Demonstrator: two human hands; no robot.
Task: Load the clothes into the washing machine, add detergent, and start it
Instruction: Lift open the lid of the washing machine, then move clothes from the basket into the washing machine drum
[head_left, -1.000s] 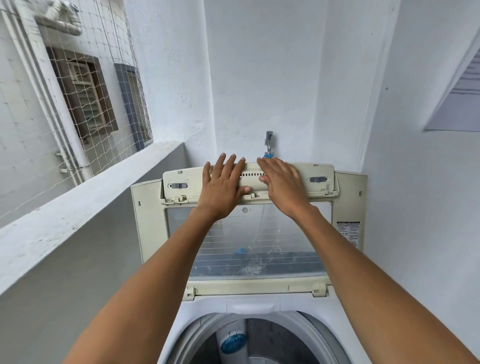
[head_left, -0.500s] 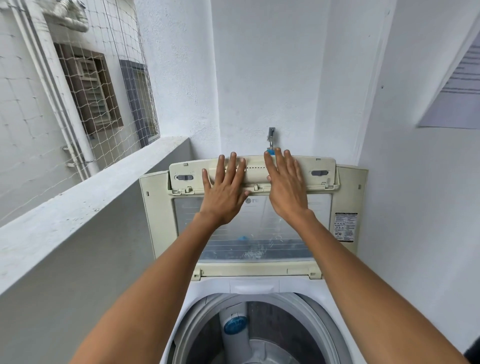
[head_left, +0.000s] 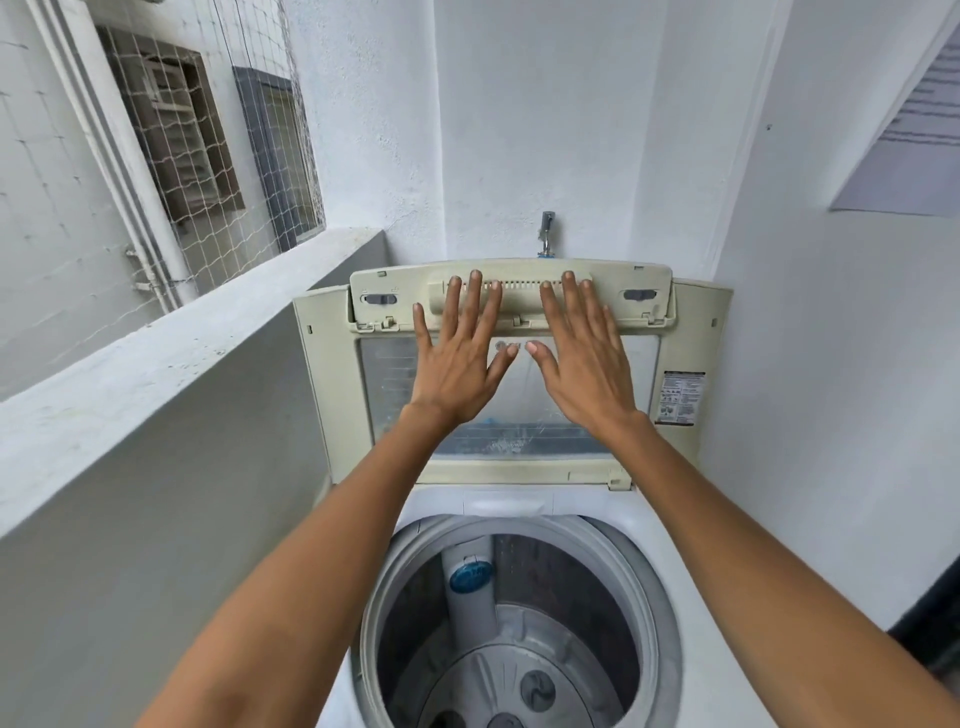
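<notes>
A white top-loading washing machine (head_left: 670, 525) fills the lower middle of the head view. Its yellowed lid (head_left: 332, 395) stands raised and folded against the back wall. The round drum (head_left: 519, 670) lies open below, with no clothes visible inside and a blue-capped column at its rear. My left hand (head_left: 460, 358) and my right hand (head_left: 582, 358) press flat on the lid, fingers spread, fingertips on its top ridge. Neither hand holds anything. No clothes or detergent are in view.
A water tap (head_left: 545, 234) sticks out of the wall just behind the lid. A waist-high grey parapet wall (head_left: 171, 364) runs along the left, with netting (head_left: 218, 156) above it. White walls close in behind and on the right.
The lid has tipped further back toward the wall under both hands. My view has dropped, so more of the open drum shows.
</notes>
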